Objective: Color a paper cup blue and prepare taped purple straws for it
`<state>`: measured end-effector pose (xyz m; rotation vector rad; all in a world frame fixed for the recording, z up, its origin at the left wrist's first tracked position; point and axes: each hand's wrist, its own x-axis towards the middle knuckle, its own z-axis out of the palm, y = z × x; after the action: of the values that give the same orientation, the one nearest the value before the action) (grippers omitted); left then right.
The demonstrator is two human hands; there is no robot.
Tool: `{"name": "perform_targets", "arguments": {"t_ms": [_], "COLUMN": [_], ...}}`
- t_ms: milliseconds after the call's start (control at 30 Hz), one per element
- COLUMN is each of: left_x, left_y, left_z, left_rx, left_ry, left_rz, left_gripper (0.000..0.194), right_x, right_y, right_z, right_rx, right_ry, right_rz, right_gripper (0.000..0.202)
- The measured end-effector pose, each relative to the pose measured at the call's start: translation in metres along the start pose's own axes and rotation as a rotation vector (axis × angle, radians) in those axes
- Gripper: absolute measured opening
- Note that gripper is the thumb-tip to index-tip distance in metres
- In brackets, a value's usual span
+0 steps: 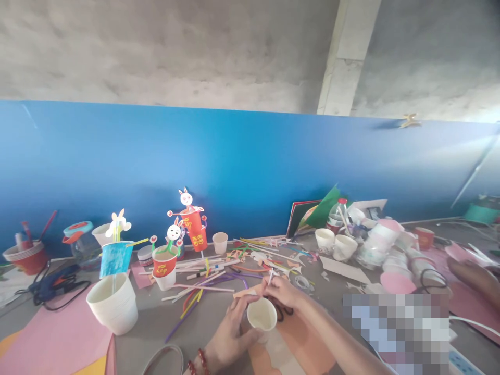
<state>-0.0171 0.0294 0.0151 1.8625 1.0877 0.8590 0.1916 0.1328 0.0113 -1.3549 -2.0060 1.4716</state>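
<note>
My left hand (233,328), with a red bead bracelet at the wrist, curls around the side of a white paper cup (262,315). The cup's open mouth faces up toward me. Just beyond it, my right hand (282,291) pinches a thin white pen-like stick (271,277); its exact kind is unclear. Dark loops, perhaps scissor handles, show partly under my right hand. Orange paper (308,344) lies beneath the cup and my right forearm. A small piece of it also shows by my left fingertips.
Straws (195,289) and paper scraps litter the table ahead. Rabbit-topped cup figures (192,219) stand left, near stacked white cups (113,304), pink paper (58,338) and a glue gun (58,284). Piled cups (398,278) sit right, beside another person's hand (469,276). A blue partition (242,166) stands behind.
</note>
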Motion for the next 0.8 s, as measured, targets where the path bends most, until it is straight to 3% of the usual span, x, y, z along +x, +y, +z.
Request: {"name": "perform_targets", "arguments": {"t_ms": [167, 333, 600, 800], "left_x": [-0.001, -0.002, -0.001, 0.0], "left_y": [0.0, 0.0, -0.002, -0.002], "left_z": [-0.001, -0.002, -0.001, -0.001], "left_rx": [0.0, -0.01, 0.013, 0.006], "left_ry": [-0.008, -0.013, -0.005, 0.002], "left_rz": [-0.003, 0.006, 0.006, 0.029], "left_gripper": [0.055, 0.057, 0.056, 0.056], "right_x": [-0.035, -0.067, -0.096, -0.12], "right_y": [0.006, 0.003, 0.008, 0.008], "right_z": [0.0, 0.013, 0.017, 0.053], "right_rx": [0.057, 0.091, 0.13, 0.028], "right_ry": [0.109, 0.221, 0.416, 0.46], "right_rz": [-0.098, -0.193, -0.183, -0.291], "right_gripper": [0.023, 0.028, 0.039, 0.037]}}
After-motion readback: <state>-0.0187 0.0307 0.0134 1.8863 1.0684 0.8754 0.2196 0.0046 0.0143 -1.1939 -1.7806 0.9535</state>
